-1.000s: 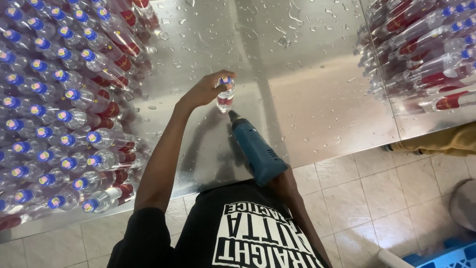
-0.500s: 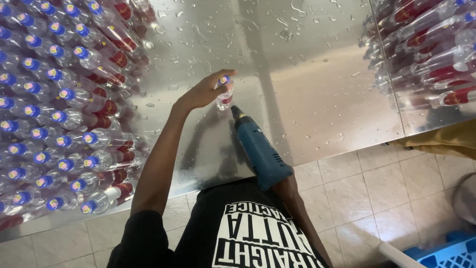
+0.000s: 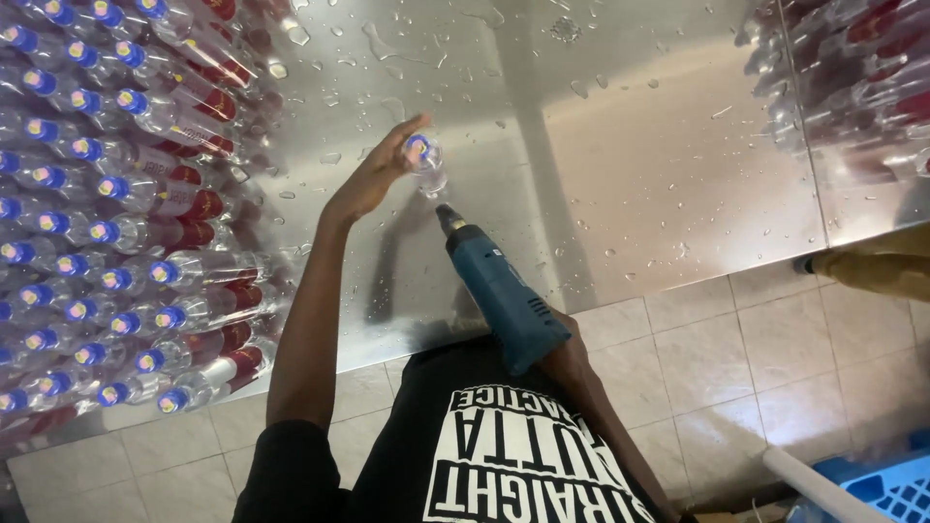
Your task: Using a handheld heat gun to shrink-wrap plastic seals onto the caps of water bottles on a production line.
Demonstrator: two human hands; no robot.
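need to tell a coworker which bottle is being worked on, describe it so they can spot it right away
Start at the wet steel table, with bottles massed along its left side. Near the middle, apart from that mass, one small clear bottle with a blue cap stands alone, held by the left hand. Unlike the others, it has the blue drill pointing at it from below.

Bottle (image 3: pixel 426 163) on table (image 3: pixel 659 174), drill (image 3: pixel 499 295) just beside, stacked bottles (image 3: pixel 116 223) left

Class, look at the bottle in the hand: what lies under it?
Under the bottle is the wet steel table, with droplets around. The left hand hides the spot beside it.
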